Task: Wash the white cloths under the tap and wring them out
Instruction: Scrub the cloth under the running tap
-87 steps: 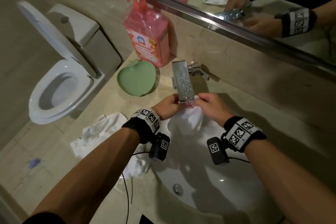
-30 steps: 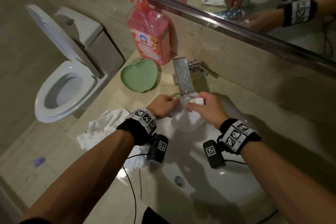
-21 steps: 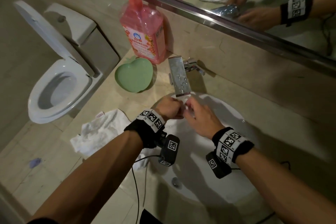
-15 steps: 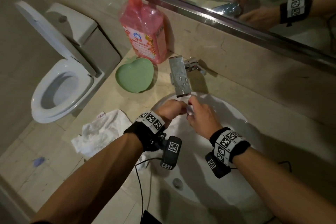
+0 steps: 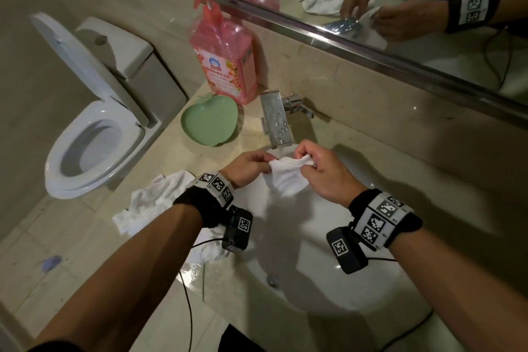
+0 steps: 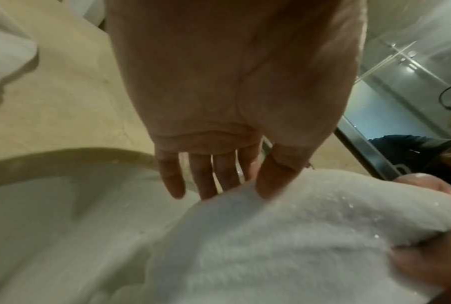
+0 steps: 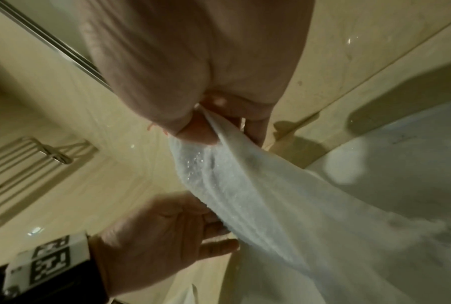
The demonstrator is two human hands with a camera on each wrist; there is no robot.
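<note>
Head view, nearest first: white basin [image 5: 328, 274] set in the counter [image 5: 160, 260]. Above it, wet white cloth [image 5: 288, 177] stretched between both hands under the tap [image 5: 276, 120]; left hand [image 5: 247, 166] pinches its left end, right hand [image 5: 325, 171] pinches its right end, fingers curled. Second white cloth [image 5: 151, 200] crumpled at counter's left edge. Farther back: green apple-shaped dish [image 5: 210, 121], pink pump bottle [image 5: 225, 60], mirror [image 5: 371, 46].

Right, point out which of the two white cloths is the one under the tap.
The cloth over the basin, pinched between the left hand and right hand just below the tap. The other cloth lies crumpled on the counter, untouched.
</note>
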